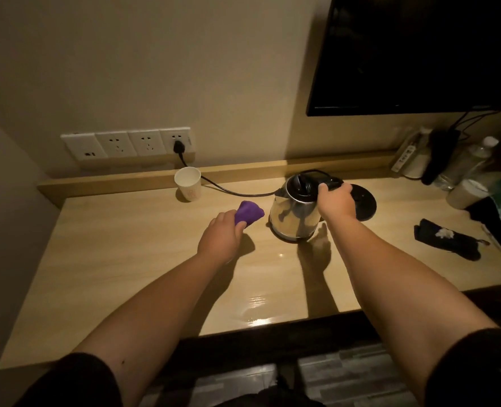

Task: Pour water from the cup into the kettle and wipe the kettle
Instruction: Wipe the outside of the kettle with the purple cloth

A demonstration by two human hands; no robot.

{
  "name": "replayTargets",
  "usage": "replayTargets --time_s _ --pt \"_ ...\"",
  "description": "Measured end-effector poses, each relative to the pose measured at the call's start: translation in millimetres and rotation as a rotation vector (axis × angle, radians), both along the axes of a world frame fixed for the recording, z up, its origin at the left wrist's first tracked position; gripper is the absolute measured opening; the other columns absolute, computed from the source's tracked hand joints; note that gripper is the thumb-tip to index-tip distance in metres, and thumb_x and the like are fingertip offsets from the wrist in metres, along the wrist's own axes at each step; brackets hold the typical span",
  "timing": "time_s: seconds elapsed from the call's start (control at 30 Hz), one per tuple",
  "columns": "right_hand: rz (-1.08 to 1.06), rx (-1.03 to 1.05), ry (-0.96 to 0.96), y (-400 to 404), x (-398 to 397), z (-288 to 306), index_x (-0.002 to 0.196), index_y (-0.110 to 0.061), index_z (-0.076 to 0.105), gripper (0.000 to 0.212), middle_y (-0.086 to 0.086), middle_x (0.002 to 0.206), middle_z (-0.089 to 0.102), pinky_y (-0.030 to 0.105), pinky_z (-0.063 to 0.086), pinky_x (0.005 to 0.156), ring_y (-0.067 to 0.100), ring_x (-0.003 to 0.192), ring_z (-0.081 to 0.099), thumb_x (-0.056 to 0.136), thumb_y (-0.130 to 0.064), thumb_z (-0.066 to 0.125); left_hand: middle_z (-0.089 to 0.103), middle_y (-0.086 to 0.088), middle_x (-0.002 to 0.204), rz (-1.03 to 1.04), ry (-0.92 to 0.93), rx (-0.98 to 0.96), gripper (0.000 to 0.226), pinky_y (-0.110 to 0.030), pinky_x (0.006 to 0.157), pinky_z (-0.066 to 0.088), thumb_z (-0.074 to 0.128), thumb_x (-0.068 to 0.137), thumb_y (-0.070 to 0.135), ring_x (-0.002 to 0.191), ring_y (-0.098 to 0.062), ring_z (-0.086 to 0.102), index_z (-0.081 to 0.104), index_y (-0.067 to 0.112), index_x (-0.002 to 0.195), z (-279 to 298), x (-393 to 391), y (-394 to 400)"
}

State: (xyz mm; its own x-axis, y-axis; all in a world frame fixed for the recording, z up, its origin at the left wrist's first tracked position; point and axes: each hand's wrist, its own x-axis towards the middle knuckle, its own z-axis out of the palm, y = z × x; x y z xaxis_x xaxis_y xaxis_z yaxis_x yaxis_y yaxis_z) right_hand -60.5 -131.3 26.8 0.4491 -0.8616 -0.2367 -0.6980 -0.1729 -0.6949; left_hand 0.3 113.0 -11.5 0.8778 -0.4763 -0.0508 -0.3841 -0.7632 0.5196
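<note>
Kettle [294, 211] off its base [363, 202], just beside it, on desk [125, 259]; my right hand [336, 201] clamped on handle; left hand [219, 237] bunched round purple cloth [247, 212], left of kettle; risk: hard wipe tips kettle, water near plugged cord [228, 189]; count: one kettle, one cloth, one paper cup [188, 183] far left of kettle, four wall sockets [125, 143].

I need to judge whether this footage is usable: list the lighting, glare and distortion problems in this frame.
Head view: dim, warm light overall; glare patches on the glossy table near its front edge; hard shadows fall from the right hand and the kettle toward the camera; wide-angle bending curves the wall and table edges; the clutter at far right is dark and soft; the purple cloth in the left hand stays readable.
</note>
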Motion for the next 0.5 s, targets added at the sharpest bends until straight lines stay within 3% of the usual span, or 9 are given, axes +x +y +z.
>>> replayTargets --time_s 0.2,0.33,0.5 --pt "-0.083 0.263 0.035 -60.1 45.8 -9.0 0.148 -0.011 0.025 0.068 0.022 0.137 0.051 0.049 0.045 0.093 0.042 0.12 0.053 0.096 -0.05 0.048 0.056 -0.003 0.121 0.062 0.017 -0.005 0.037 -0.034 0.085 0.047 0.045 0.1 0.036 0.103 -0.017 0.054 0.046 0.018 0.132 -2.5 27.7 -45.4" --pt "0.021 0.29 -0.043 -69.1 57.3 -13.4 0.146 -0.013 0.031 0.066 0.02 0.137 0.052 0.053 0.045 0.101 0.041 0.12 0.053 0.092 -0.046 0.05 0.057 -0.002 0.117 0.091 0.015 -0.024 0.037 -0.033 0.081 0.047 0.044 0.1 0.038 0.098 -0.015 0.054 0.047 0.018 0.131 -7.2 37.5 -58.4" --pt "0.315 0.418 -0.054 -79.9 74.9 -2.9 0.15 -0.017 0.032 0.067 0.012 0.123 0.058 0.046 0.053 0.089 0.029 0.101 0.061 0.091 -0.032 0.058 0.057 -0.001 0.115 0.137 0.046 -0.041 0.037 -0.031 0.078 0.047 0.042 0.1 0.039 0.095 -0.014 0.054 0.047 0.018 0.13 -13.8 37.7 -80.1"
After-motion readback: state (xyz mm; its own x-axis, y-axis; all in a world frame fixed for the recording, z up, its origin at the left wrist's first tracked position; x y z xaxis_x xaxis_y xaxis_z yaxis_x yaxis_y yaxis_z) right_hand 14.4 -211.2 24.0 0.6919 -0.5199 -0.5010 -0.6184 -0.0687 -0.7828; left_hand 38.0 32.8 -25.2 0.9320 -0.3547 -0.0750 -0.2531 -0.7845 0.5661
